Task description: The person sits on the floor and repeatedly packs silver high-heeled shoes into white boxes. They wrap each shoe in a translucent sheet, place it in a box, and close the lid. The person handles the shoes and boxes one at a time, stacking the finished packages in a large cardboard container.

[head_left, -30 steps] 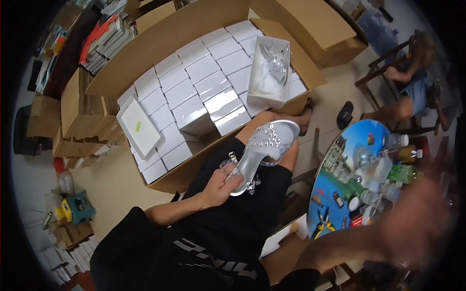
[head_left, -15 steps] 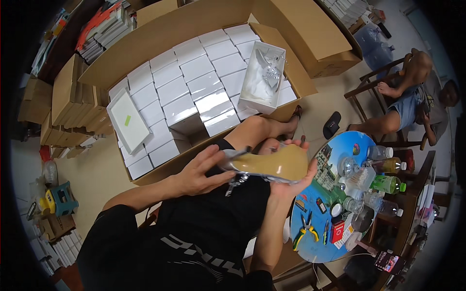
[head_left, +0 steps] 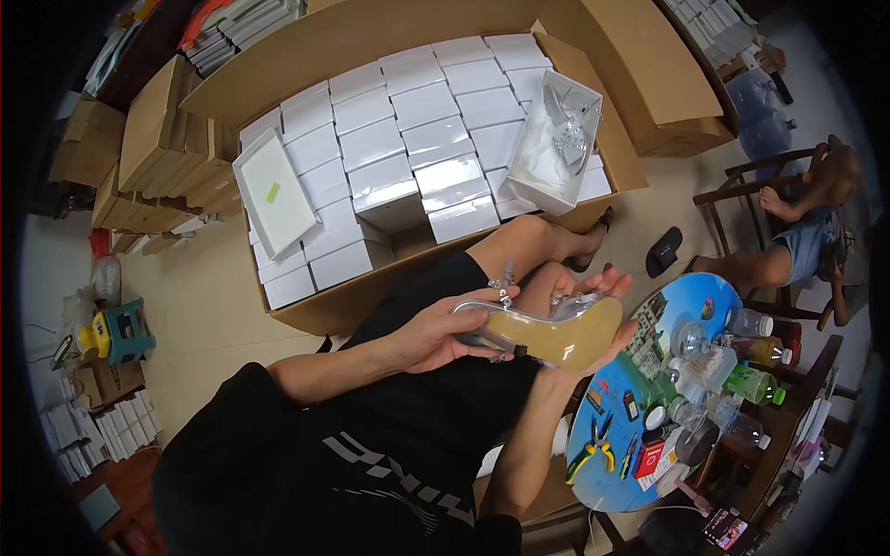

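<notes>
A high-heeled shoe (head_left: 561,335) lies across both hands above my lap, its tan sole turned up. Silver trim runs along its edge, and clear sparkling ornaments hang near the heel end. My left hand (head_left: 443,335) is closed round the heel end, the thumb on top. Under the toe end, my right hand (head_left: 604,345) supports the shoe with curled fingers. A matching shoe with a sparkling ornament (head_left: 570,139) rests on white paper in an open white shoebox (head_left: 519,196), beyond my hands.
A large cardboard carton (head_left: 371,315) holds rows of white boxes, with a white lid (head_left: 278,208) on top. On the right, a round blue table (head_left: 593,482) carries bottles and pliers (head_left: 591,449). Further right a person (head_left: 788,259) sits on a wooden chair. A black slipper (head_left: 664,252) lies on the floor.
The shoe has turned over in my hands, so its heel end and ornaments face differently. My left hand has moved from touching its side to gripping the heel end. The view has shifted.
</notes>
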A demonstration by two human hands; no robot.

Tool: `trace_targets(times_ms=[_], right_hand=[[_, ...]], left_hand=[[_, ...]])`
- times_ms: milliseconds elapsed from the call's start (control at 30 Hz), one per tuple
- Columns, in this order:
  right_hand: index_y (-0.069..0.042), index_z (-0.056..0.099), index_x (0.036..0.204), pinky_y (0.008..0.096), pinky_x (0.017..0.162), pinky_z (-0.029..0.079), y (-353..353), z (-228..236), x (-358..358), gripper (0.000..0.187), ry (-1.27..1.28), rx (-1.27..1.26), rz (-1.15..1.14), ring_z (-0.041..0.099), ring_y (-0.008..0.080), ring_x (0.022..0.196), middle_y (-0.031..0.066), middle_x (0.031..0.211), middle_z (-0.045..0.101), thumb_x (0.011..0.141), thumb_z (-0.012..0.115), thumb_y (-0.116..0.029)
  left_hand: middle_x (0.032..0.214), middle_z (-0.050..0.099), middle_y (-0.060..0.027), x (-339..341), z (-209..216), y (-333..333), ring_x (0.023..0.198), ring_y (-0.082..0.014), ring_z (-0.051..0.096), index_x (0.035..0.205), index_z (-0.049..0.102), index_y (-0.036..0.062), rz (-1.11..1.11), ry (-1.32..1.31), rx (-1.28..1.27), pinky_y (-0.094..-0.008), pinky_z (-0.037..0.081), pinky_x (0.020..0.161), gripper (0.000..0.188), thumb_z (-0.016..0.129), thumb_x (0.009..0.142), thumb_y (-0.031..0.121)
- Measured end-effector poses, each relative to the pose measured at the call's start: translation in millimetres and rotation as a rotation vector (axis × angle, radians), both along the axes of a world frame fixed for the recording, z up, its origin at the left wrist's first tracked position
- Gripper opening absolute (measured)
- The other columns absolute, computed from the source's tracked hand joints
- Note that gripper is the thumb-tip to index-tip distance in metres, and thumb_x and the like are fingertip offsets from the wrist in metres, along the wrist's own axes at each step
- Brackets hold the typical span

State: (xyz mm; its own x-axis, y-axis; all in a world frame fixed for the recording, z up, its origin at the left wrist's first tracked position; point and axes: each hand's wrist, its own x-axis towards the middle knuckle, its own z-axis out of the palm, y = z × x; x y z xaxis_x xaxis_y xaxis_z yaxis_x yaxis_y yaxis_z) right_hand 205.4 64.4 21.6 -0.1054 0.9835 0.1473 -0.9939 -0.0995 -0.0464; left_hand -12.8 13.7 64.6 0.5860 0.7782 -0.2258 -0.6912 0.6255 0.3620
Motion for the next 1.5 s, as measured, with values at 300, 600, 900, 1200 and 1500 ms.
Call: trace_targets(times_ms=[300,600,900,1200,1500], right_hand=[[-0.013,0.042,0.147,0.055,0.116,0.021,-4,-10,0,0.062,-0.05,-0.06,-0.036,0.048,0.0259,0.13,0.0071,0.147,0.05,0.098,0.049,-0.05],[-0.009,0.037,0.149,0.0534,0.116,0.023,-9,-38,5,0.059,-0.129,-0.21,-0.045,0.046,0.026,0.131,0.0071,0.147,0.05,0.1,0.046,-0.042],[-0.004,0.033,0.15,0.0536,0.114,0.029,-15,-34,5,0.056,-0.175,-0.337,-0.059,0.047,0.0266,0.131,0.009,0.147,0.048,0.102,0.042,-0.033],[-0.005,0.033,0.15,0.0545,0.114,0.03,-16,-9,4,0.055,-0.243,-0.347,-0.086,0.043,0.0288,0.134,0.0102,0.15,0.043,0.104,0.039,-0.034],[-0.004,0.031,0.15,0.0546,0.114,0.031,-12,6,6,0.056,-0.302,-0.404,-0.091,0.041,0.0298,0.136,0.0121,0.153,0.039,0.105,0.036,-0.036]], left_hand=[[0.142,0.047,-0.0152,-4,-5,-5,0.126,-0.0339,0.055,0.156,0.012,0.0056,-0.037,0.043,-0.037,-0.0484,0.046,0.107,0.069,0.052,0.102,0.021],[0.139,0.05,-0.0121,1,3,-4,0.124,-0.0235,0.055,0.156,0.015,0.0092,-0.019,0.064,-0.114,-0.0431,0.049,0.104,0.064,0.05,0.103,0.017],[0.142,0.047,-0.0167,0,-9,-3,0.129,-0.0319,0.052,0.155,0.017,0.0094,0.007,-0.067,-0.205,-0.0591,0.04,0.11,0.061,0.047,0.104,0.021],[0.136,0.052,-0.0138,-2,-7,-2,0.125,-0.0294,0.055,0.147,0.033,0.0103,-0.007,-0.132,-0.259,-0.0569,0.045,0.105,0.045,0.043,0.105,0.021],[0.137,0.052,-0.0145,-6,-5,5,0.123,-0.0319,0.056,0.148,0.033,0.0115,-0.037,-0.201,-0.341,-0.0621,0.043,0.105,0.043,0.036,0.106,0.022]])
